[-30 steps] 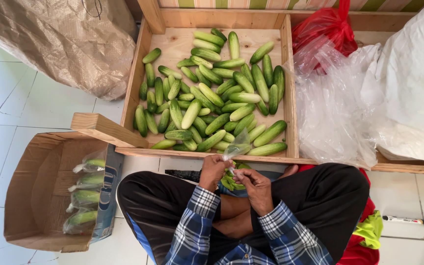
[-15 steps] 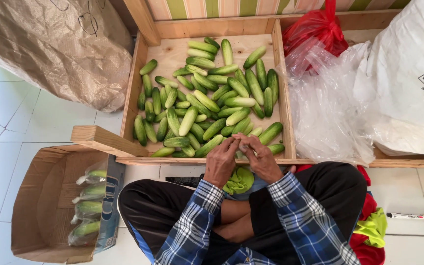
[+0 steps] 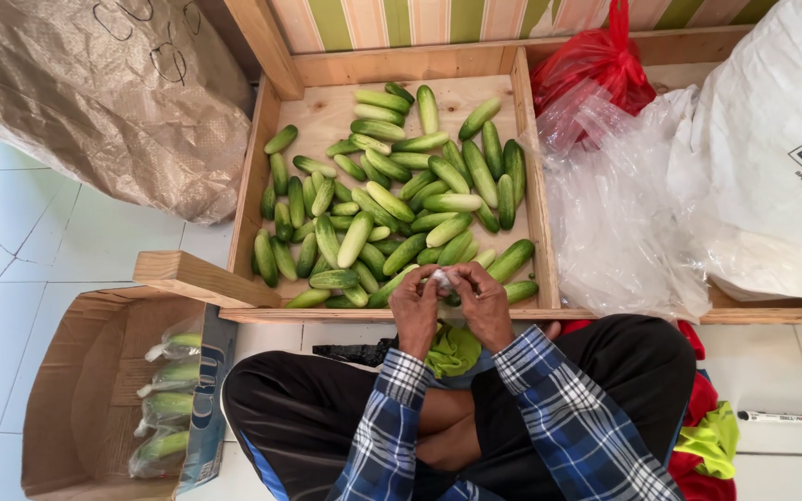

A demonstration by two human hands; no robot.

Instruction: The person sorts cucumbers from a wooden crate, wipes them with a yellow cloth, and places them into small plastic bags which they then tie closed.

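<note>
A white tiled floor carried everything. On it sat a shallow wooden tray heaped with cucumbers. A cardboard box stood at the tray's left corner, a brown sack lay behind it, and plastic bags lay to the right. A marker lay on the tiles.

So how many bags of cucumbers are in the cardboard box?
4 that I can see. They lie in a column inside the cardboard box: top bag, second bag, third bag, bottom bag. The box wall could hide more.
</note>
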